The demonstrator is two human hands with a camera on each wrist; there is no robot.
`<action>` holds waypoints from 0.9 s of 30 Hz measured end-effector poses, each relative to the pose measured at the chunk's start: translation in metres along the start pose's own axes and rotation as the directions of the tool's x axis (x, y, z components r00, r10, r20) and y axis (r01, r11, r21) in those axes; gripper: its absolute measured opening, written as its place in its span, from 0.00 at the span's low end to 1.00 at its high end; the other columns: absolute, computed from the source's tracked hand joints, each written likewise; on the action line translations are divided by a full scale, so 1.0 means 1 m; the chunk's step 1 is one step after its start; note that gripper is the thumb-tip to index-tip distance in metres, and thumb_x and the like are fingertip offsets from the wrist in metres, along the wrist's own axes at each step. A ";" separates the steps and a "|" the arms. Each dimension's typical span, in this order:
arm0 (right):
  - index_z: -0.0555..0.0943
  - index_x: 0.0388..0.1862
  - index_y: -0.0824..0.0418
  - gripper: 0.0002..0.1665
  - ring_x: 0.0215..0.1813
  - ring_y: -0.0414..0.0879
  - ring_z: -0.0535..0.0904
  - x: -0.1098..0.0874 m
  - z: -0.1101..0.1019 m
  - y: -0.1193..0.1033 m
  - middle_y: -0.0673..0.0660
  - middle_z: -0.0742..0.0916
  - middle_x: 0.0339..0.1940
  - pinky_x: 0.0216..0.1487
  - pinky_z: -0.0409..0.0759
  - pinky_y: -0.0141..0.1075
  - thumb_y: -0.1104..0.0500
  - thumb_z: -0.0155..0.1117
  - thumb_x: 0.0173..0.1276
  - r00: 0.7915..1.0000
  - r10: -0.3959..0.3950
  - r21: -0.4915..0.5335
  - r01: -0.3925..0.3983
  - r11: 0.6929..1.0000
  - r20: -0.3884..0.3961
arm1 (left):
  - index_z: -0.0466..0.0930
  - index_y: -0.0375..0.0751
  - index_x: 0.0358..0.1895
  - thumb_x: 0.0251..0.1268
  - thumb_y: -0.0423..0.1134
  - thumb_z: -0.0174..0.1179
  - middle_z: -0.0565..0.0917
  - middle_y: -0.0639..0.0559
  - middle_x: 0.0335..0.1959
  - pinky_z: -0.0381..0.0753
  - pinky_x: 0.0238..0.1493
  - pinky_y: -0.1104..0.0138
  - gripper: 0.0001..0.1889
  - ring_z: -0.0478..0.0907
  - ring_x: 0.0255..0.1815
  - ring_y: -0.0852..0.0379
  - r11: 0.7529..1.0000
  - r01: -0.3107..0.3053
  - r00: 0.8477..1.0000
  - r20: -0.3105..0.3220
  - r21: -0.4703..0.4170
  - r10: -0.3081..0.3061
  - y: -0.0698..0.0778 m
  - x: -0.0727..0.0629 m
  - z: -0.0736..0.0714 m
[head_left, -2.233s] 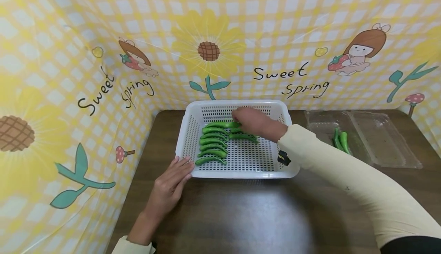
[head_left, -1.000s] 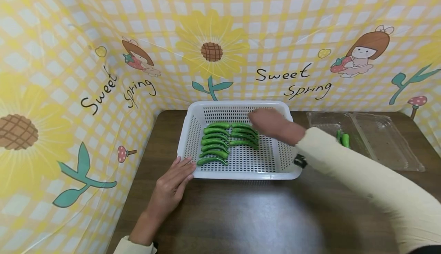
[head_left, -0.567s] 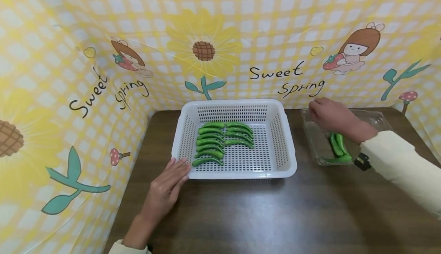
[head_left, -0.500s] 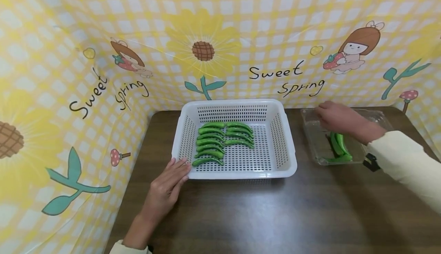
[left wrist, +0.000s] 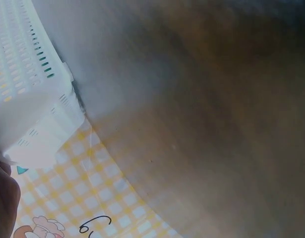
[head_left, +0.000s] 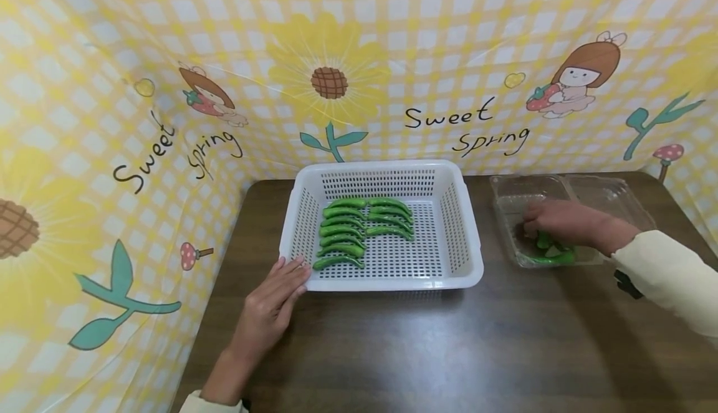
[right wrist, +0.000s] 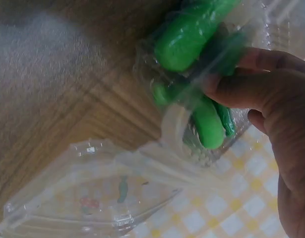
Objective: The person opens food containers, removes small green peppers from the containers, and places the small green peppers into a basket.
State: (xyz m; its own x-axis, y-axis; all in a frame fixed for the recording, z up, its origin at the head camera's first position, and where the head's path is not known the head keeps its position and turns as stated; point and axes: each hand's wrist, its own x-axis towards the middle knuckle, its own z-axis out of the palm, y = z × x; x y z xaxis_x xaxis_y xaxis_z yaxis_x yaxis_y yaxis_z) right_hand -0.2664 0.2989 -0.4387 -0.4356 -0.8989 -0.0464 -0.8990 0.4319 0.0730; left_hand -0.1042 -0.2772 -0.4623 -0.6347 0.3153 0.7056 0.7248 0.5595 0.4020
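My left hand (head_left: 272, 301) rests straight fingers on the near left corner of a white perforated basket (head_left: 392, 284). In the basket lie several green peppers (head_left: 343, 231) in a left column, with a shorter column of peppers (head_left: 388, 218) beside it. My right hand (head_left: 569, 221) reaches down into a clear plastic container (head_left: 507, 238) among a few loose green peppers (head_left: 552, 257). The right wrist view shows thumb and fingers apart around a dark green pepper (right wrist: 226, 54), partly behind the clear wall; a firm hold is not visible. A light green pepper (right wrist: 207, 121) lies below the thumb.
The container's clear lid (head_left: 608, 198) lies opened out to the right. A yellow checked cloth (head_left: 449, 58) lines the back and left side of the brown wooden table (head_left: 381, 351).
My right hand has left the basket, where the back pepper of the right column now lies, and moved right, then down into the container. The left hand stays at the corner.
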 end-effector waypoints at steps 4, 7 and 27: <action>0.81 0.29 0.51 0.18 0.36 0.39 0.69 0.001 0.003 -0.003 0.45 0.80 0.33 0.30 0.74 0.35 0.73 0.76 0.56 0.999 0.004 -0.066 -0.002 0.998 0.034 | 0.86 0.30 0.53 0.76 0.36 0.59 0.89 0.36 0.52 0.71 0.79 0.53 0.14 0.84 0.62 0.41 1.000 0.009 1.000 0.010 -0.002 -0.009 0.001 0.000 0.001; 0.78 0.32 0.52 0.17 0.36 0.40 0.70 0.004 0.003 -0.006 0.46 0.79 0.33 0.31 0.75 0.37 0.72 0.74 0.60 0.997 0.048 -0.100 -0.041 0.994 0.063 | 0.86 0.30 0.54 0.77 0.36 0.59 0.89 0.37 0.53 0.71 0.79 0.53 0.14 0.84 0.62 0.41 1.000 0.022 1.000 0.015 0.003 -0.022 0.001 -0.001 0.001; 0.78 0.38 0.55 0.18 0.36 0.42 0.77 0.044 -0.047 -0.003 0.50 0.82 0.37 0.33 0.83 0.40 0.67 0.80 0.58 0.891 0.438 0.147 -0.420 0.895 -0.119 | 0.86 0.31 0.54 0.77 0.37 0.58 0.89 0.38 0.53 0.70 0.79 0.54 0.14 0.84 0.62 0.41 1.000 0.025 1.000 0.013 0.016 -0.025 0.000 -0.004 -0.001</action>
State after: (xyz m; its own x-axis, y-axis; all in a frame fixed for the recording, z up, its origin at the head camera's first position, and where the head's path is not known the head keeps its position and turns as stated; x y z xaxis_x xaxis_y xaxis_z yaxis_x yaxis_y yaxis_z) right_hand -0.2802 0.2547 -0.3943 -0.7763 -0.6207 0.1096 -0.6286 0.7753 -0.0619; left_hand -0.1014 -0.2790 -0.4646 -0.6559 0.3110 0.6878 0.7044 0.5797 0.4096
